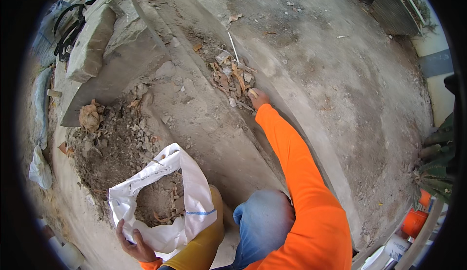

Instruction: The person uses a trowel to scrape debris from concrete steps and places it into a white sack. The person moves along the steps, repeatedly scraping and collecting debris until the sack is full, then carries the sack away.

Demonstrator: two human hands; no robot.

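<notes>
A white woven sack (197, 192) with a blue stripe stands at the lower left, its mouth folded back and soil and rubble (160, 199) inside. My left hand (134, 244) grips the sack's near left side, fingers bent against the fabric. Stretched far forward, my right hand (259, 98) is at the near end of a debris pile (233, 77) of dry leaves, stones and plastic scraps in a concrete channel. Its fingers are curled around a small pale thing I cannot make out. A thin white stick (233, 46) pokes out of the pile.
Loose soil and gravel (104, 158) lie beyond the sack, below a broken concrete slab (124, 51). A crumpled brown ball (91, 115) rests by the slab. Right of the channel spreads a concrete surface (340, 99). An orange bucket (414, 222) and cactus (438, 172) line the right edge.
</notes>
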